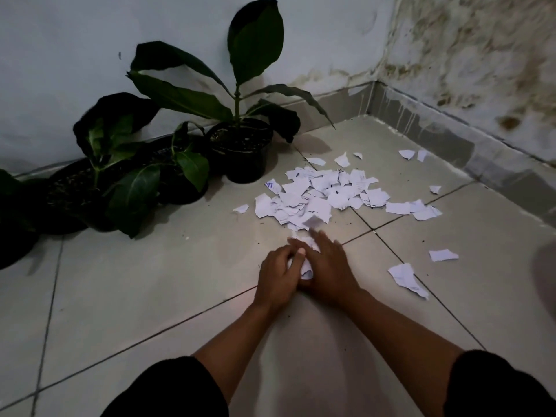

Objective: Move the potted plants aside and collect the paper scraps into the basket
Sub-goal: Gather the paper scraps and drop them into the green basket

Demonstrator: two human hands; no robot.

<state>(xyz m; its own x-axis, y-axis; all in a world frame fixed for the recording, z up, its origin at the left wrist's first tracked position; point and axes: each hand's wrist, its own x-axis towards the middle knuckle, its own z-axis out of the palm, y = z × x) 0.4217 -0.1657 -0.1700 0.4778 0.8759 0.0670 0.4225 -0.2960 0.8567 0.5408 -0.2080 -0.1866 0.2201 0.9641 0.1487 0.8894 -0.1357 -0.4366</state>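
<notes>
Left hand and right hand cup paper wad together; scrap pile beyond fingertips, potted plants along left wall, bare tiled floor nearside.

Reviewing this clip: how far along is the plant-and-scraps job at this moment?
Done: the potted plants stand along the wall, clear of the paper. In hand: the left hand and right hand together bunch a wad of scraps. Left: the main pile and stray pieces lie on the floor tiles; no basket is in view.
</notes>
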